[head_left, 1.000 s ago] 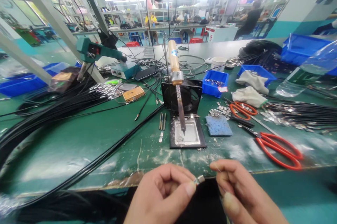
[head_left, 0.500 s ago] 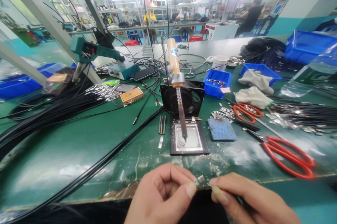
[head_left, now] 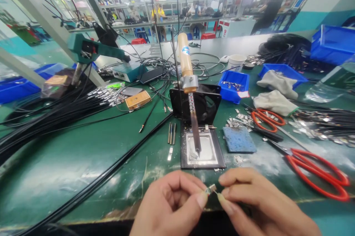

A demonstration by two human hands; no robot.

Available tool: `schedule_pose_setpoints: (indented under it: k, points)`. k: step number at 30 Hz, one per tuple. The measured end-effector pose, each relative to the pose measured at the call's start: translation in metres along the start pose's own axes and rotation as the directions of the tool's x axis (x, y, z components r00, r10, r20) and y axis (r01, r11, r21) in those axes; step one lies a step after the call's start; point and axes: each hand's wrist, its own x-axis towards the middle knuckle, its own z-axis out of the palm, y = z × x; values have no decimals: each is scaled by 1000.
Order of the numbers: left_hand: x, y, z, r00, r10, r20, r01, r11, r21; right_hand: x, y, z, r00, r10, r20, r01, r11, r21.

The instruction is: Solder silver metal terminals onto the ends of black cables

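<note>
Since half a second ago the person's right hand [head_left: 257,199] has come in closer to the small metal connector [head_left: 211,188], its forefinger lifted away from the thumb; the left hand [head_left: 169,201] has hardly shifted. From where I stand, the left has thumb and fingers pressed together on the connector, whose bright, squarish end pokes out past the thumbnail, low in front of the table's near edge. A fine strand [head_left: 216,192] shows between that end and the right thumb. The right forefinger stands clear of the thumb, but I can't tell whether the other fingers pinch anything.

Beyond the hands, the table [head_left: 119,173] is glossy green, scuffed pale along the front. A soldering iron [head_left: 186,62] with a smooth wooden handle slants tip-down over a shiny, shallow metal tray [head_left: 209,157], in front of a square black fan [head_left: 208,105]. To the right lie a pitted blue sponge [head_left: 239,140], large scissors [head_left: 317,173] with looped red handles, and crumpled, off-white cloth gloves [head_left: 275,102]. Long black cables [head_left: 119,166] sweep in from the left.
</note>
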Motion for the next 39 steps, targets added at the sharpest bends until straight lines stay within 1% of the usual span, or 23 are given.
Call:
schedule_pose_setpoints:
  k: [3, 6, 9, 14, 17, 21, 31, 39]
  points:
    - [3, 2, -1, 1000, 0, 14, 0, 1000, 8, 6, 3, 2, 998, -58, 18, 58, 998, -16]
    - [5, 4, -2, 1000, -15, 14, 15, 1000, -1, 10, 6, 4, 996, -81, 32, 81, 997, -14]
    - [7, 7, -1, 999, -33, 6, 33, 999, -32, 13, 6, 5, 998, -63, 17, 63, 998, -20]
    - [12, 15, 1, 997, -74, -18, 71, 988, -140, 17, 6, 9, 998, -46, -38, 45, 998, -40]
    - [15, 20, 1, 996, -91, -23, 86, 983, -161, 21, 6, 12, 997, -25, -69, 21, 998, -58]
    - [17, 23, 1, 993, -112, -34, 105, 981, -162, 24, 7, 13, 997, 0, -74, -4, 998, -61]
    - [21, 19, -3, 994, -92, -56, 85, 990, -109, 29, 10, 16, 995, -3, -96, -3, 998, -58]
    - [24, 22, -3, 987, -149, -65, 140, 982, -127, 32, 12, 18, 995, 5, -100, -10, 999, -46]
